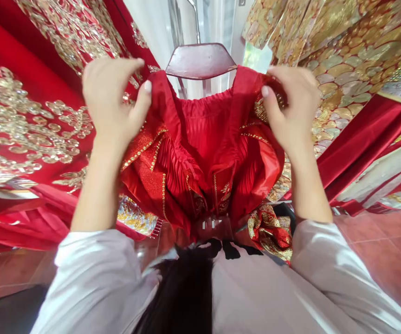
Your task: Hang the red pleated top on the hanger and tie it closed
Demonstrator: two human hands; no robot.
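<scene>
While both hands pinch its top edge, red garment (203,139) hangs between embroidered drapes (29,120).

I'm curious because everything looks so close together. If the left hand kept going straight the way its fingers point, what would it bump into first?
Probably the wooden hanger. The left hand pinches the red garment at one shoulder, and its fingers point across toward the hanger's curved top. Depth is hard to judge, so it might brush the garment's collar first.

I see my left hand (112,99) and right hand (291,109) pinching the top edges of a red pleated garment (203,153) with gold trim, held up before a dark red chair back (200,60), embroidered red hangings (29,120) beside.
</scene>
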